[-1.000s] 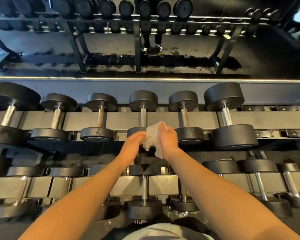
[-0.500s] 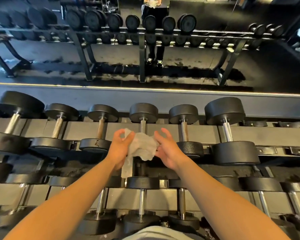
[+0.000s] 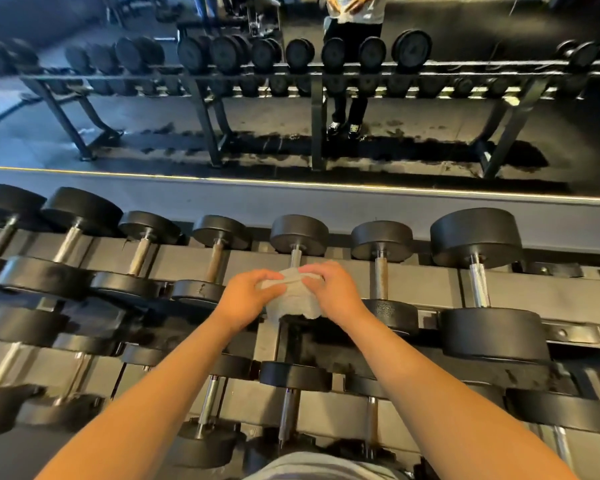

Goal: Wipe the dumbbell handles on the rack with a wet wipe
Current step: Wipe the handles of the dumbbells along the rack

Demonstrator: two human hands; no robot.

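A white wet wipe [image 3: 293,297] is draped over the handle of the middle dumbbell [image 3: 298,235] on the upper tier of the rack [image 3: 423,289]. My left hand [image 3: 246,299] pinches the wipe's left side. My right hand [image 3: 333,289] holds its right side, fingers curled over the top. Only a short piece of the metal handle [image 3: 295,259] shows above the wipe; the near head of that dumbbell is hidden under the wipe and my hands.
Black dumbbells with metal handles fill both tiers, the largest [image 3: 478,271] to the right. A lower row [image 3: 291,393] runs under my forearms. Behind the rack a mirror [image 3: 291,98] reflects another rack and a standing person [image 3: 350,64].
The wipe was bunched between my hands in front of the rack. It has been spread out and laid over the middle dumbbell's handle, with both hands moved forward onto it.
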